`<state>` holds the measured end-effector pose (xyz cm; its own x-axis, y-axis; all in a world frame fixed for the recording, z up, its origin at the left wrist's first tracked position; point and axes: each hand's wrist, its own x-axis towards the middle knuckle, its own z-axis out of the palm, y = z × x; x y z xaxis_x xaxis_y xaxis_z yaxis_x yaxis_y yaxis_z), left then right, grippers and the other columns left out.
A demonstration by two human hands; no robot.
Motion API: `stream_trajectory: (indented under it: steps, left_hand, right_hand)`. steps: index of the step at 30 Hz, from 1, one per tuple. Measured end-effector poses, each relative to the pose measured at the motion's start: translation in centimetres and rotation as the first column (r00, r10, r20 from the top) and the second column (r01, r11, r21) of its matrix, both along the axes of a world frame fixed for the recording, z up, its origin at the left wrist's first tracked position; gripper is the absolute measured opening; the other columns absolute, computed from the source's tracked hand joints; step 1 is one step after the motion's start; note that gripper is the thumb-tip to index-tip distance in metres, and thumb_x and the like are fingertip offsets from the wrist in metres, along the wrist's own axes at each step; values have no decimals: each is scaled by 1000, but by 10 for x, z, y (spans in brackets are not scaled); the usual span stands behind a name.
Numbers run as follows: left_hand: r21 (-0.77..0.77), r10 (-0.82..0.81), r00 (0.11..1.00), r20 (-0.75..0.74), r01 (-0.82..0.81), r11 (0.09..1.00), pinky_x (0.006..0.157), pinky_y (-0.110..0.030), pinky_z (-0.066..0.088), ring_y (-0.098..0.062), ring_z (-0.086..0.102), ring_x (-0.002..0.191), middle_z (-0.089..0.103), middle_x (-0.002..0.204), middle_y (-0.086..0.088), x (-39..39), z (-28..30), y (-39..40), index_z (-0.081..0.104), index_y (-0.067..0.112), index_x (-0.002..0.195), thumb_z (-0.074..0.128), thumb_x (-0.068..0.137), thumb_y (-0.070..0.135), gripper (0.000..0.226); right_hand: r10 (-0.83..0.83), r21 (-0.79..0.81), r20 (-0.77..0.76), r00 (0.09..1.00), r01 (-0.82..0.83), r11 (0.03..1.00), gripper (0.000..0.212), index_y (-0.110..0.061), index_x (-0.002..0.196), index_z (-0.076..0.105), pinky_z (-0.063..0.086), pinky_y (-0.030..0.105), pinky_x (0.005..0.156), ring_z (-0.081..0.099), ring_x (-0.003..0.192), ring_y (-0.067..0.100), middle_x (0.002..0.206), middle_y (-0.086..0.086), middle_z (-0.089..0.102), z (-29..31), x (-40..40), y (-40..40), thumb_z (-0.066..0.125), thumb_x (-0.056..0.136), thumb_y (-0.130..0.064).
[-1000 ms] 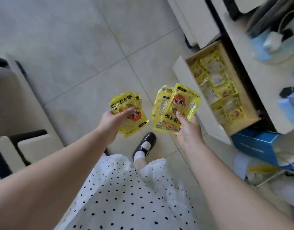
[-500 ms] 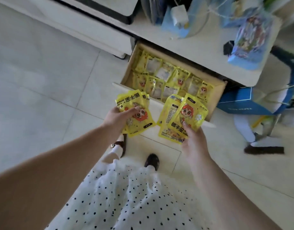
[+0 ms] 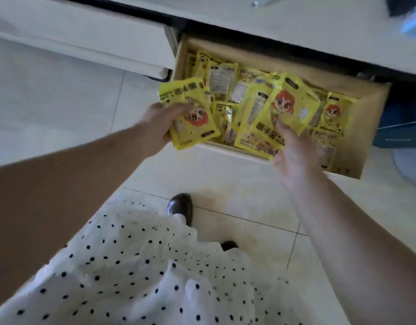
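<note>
Head camera looks down on a white surface (image 3: 296,26) with a pale wooden drawer (image 3: 369,127) pulled out beneath it. The drawer's floor is littered with glossy yellow snack packets (image 3: 222,78) that lie flat and overlap, their print too blurred to read and the back row cut off under the surface edge. Over the drawer's near edge the left hand (image 3: 155,127) clamps a squared stack (image 3: 192,113) of the same packets, thumb on top, while the right hand (image 3: 293,158) pinches a fanned bunch (image 3: 284,109) fronted by a red-haired cartoon figure; the layers hide one another, so neither handful can be counted.
</note>
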<state>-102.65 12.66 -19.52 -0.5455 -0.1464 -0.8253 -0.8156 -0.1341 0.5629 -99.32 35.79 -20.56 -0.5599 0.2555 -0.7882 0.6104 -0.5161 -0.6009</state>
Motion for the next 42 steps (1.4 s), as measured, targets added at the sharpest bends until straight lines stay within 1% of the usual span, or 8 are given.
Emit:
stream_trajectory:
  steps: [10,13,18,22,28,34,39,42]
  left_hand:
    - [35,-348,936,51,346,938,84,-43,56,-26,70,100,70,115,-10,-54,-91,6,61,12,122,73,80,21,45]
    - [45,-340,939,56,338,940,79,-44,57,-27,70,98,70,113,-11,-53,-108,8,61,11,121,75,77,16,46]
    - [-150,-433,901,22,431,890,94,-47,52,-25,69,98,73,106,-5,-54,-125,10,67,13,111,92,41,42,79]
    - [-424,-579,810,93,558,713,97,-40,49,-22,64,104,68,113,-3,-53,-122,13,62,15,119,84,54,53,77]
    - [-585,-660,659,361,711,391,109,-45,32,-32,32,137,27,150,-16,-53,-108,31,2,8,150,70,72,59,115]
    - [-769,-921,285,264,639,-22,112,-53,29,-37,18,143,17,156,-11,-43,-101,32,15,24,150,74,74,46,99]
    - [-771,-947,17,321,586,-251,113,-53,29,-34,19,143,15,158,-7,-49,-118,41,13,23,151,77,72,42,103]
    - [-784,-939,-8,345,547,-293,110,-54,32,-34,18,143,13,158,-6,-49,-121,47,8,27,151,79,69,42,109]
  right_hand:
    - [396,104,284,873,-438,893,76,-10,141,39,44,42,103,50,126,31,143,9,47,-86,-46,3,77,76,-21]
    - [432,72,240,869,-460,885,40,-6,114,56,59,33,62,67,86,26,105,10,67,-104,-49,0,74,78,-9]
    - [524,145,237,818,-563,813,26,-12,93,60,59,42,75,68,86,25,101,8,69,-117,-53,-4,78,75,-18]
    - [651,378,407,641,-767,519,86,-13,115,57,59,45,76,68,86,28,103,6,68,-117,-55,-4,77,48,-62]
    - [750,358,622,224,-933,-18,52,-10,65,38,33,29,54,44,59,20,67,6,43,-110,-52,21,49,91,-53]
    - [623,223,782,-15,-927,-302,57,-7,82,57,45,31,69,54,74,24,74,6,52,-103,-54,48,45,88,-62]
    - [701,720,652,288,-526,-453,41,-15,105,61,49,35,73,58,99,26,108,7,59,-99,-51,53,58,86,-51]
    - [838,783,517,174,-493,-380,68,-22,142,37,37,47,105,30,138,29,150,6,31,-108,-52,47,68,83,-35]
